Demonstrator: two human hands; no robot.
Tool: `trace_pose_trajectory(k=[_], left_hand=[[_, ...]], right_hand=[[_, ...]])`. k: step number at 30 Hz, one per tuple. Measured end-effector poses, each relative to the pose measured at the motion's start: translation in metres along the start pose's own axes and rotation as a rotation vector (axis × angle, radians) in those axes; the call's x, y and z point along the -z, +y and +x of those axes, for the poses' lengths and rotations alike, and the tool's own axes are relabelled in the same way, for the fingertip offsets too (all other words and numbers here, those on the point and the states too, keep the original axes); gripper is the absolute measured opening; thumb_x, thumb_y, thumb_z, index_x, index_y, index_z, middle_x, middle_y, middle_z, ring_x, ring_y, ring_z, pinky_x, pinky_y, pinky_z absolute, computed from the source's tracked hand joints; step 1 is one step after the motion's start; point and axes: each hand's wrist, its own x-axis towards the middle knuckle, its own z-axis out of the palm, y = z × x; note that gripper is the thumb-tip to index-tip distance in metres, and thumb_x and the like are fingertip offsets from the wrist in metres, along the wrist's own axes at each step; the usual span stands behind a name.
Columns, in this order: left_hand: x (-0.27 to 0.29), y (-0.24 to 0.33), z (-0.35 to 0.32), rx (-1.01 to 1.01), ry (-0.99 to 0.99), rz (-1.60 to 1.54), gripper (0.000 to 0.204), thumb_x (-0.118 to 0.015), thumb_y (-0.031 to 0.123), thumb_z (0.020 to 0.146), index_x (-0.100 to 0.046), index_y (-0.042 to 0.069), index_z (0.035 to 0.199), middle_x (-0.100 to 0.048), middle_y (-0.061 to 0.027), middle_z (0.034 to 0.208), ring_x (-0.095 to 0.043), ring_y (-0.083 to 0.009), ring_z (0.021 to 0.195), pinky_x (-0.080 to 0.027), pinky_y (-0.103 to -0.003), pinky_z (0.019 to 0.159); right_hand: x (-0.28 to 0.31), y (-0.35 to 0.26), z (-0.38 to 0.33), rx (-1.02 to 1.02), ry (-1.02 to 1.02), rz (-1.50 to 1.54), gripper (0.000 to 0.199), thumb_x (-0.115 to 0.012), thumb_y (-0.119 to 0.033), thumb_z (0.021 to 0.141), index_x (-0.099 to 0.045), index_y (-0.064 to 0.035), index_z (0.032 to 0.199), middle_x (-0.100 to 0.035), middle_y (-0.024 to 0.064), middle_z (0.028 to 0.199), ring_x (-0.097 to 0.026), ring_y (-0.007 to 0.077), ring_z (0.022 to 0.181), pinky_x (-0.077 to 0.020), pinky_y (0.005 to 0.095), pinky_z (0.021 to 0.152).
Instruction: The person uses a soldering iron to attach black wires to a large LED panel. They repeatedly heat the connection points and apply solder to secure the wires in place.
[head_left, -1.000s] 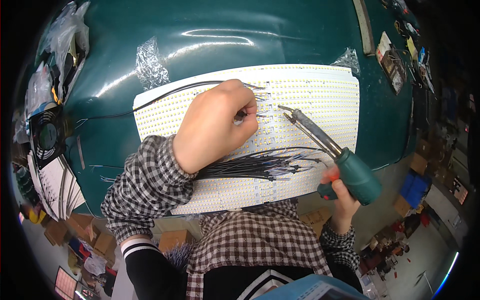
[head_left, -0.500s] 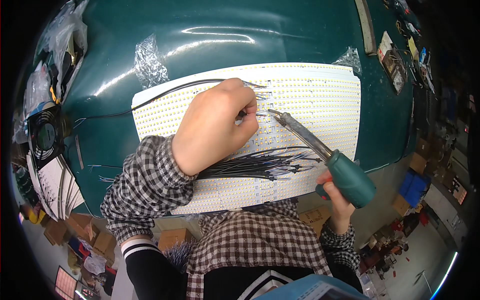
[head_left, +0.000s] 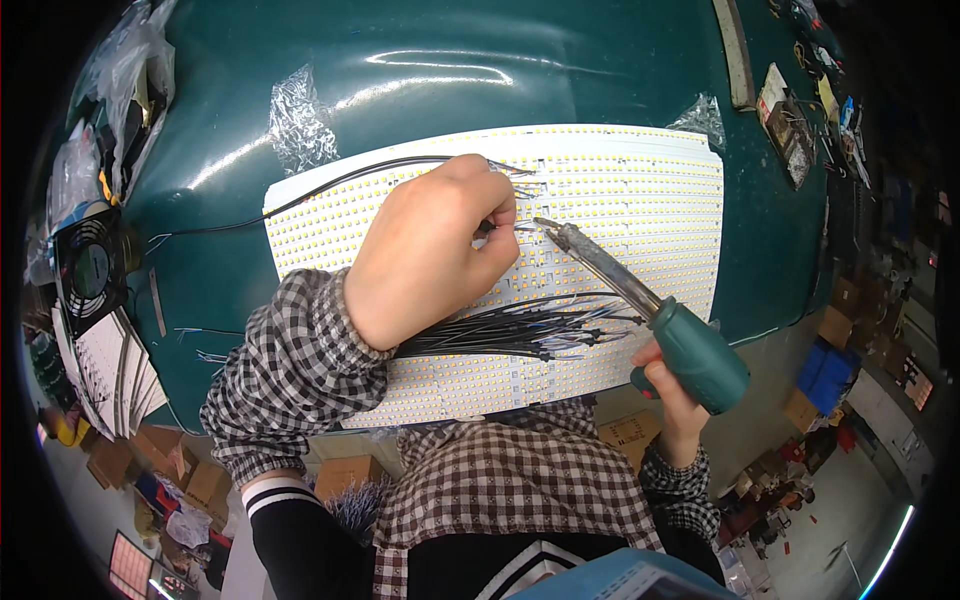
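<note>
My left hand (head_left: 435,250) is closed in a pinch on a thin black cable, mostly hidden by the fingers; its stripped wire ends show just past the fingertips. My right hand (head_left: 672,398) grips the green handle of a soldering iron (head_left: 615,272). The iron's tip rests at the wire ends, on or just over the white LED boards (head_left: 640,215). These boards carry rows of small yellow LEDs and lie overlapped in a stack. A bundle of black cables (head_left: 490,332) lies across them, below my left hand. Another black cable (head_left: 330,188) runs left from the boards' upper part.
The boards lie on a green-covered table (head_left: 450,90). Clear tape (head_left: 300,122) sticks to it at the upper left. A small black fan (head_left: 92,268) stands at the left edge, above some white boards (head_left: 112,372). At the far right lies a worn box (head_left: 785,130).
Almost nothing differs. Both hands stay in place, and the soldering iron's tip has shifted very slightly at the wire ends.
</note>
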Motion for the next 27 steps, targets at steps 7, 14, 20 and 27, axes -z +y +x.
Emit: trace_pose_trajectory(k=[7, 14, 20, 27], left_hand=[[0.000, 0.001, 0.000, -0.005, 0.012, 0.010, 0.009, -0.068, 0.000, 0.075, -0.062, 0.000, 0.082, -0.061, -0.0128, 0.081, -0.062, -0.0261, 0.070, -0.050, -0.032, 0.061], [0.000, 0.001, 0.001, -0.004, 0.005, 0.011, 0.009, -0.068, 0.001, 0.076, -0.063, 0.000, 0.083, -0.061, -0.0131, 0.081, -0.062, -0.0258, 0.069, -0.050, -0.032, 0.061], [0.000, 0.002, 0.001, 0.009, 0.000, 0.001, 0.009, -0.068, 0.001, 0.076, -0.063, 0.000, 0.083, -0.061, -0.0127, 0.081, -0.062, -0.0255, 0.069, -0.050, -0.032, 0.060], [0.002, 0.007, -0.002, -0.001, 0.010, 0.076, 0.013, -0.072, 0.004, 0.077, -0.064, 0.002, 0.088, -0.061, -0.0119, 0.084, -0.063, -0.0269, 0.070, -0.051, -0.033, 0.062]], right_hand=[[-0.001, -0.002, -0.001, -0.021, 0.037, -0.031, 0.031, -0.084, -0.003, 0.073, -0.070, 0.0018, 0.101, -0.069, 0.0073, 0.087, -0.067, 0.0146, 0.081, -0.0531, 0.0289, 0.074], [0.002, 0.002, -0.007, -0.039, 0.031, 0.048, 0.020, -0.080, -0.005, 0.079, -0.072, 0.0012, 0.097, -0.071, 0.0090, 0.091, -0.067, 0.0181, 0.084, -0.0536, 0.0323, 0.077], [-0.001, 0.000, -0.006, -0.045, 0.046, 0.130, 0.025, -0.079, -0.006, 0.080, -0.070, 0.0029, 0.102, -0.071, 0.0102, 0.092, -0.068, 0.0183, 0.082, -0.0548, 0.0329, 0.077], [0.001, 0.002, -0.007, -0.008, 0.024, 0.109, 0.032, -0.075, -0.002, 0.082, -0.065, 0.0061, 0.112, -0.072, 0.0137, 0.096, -0.070, 0.0205, 0.085, -0.0574, 0.0331, 0.079]])
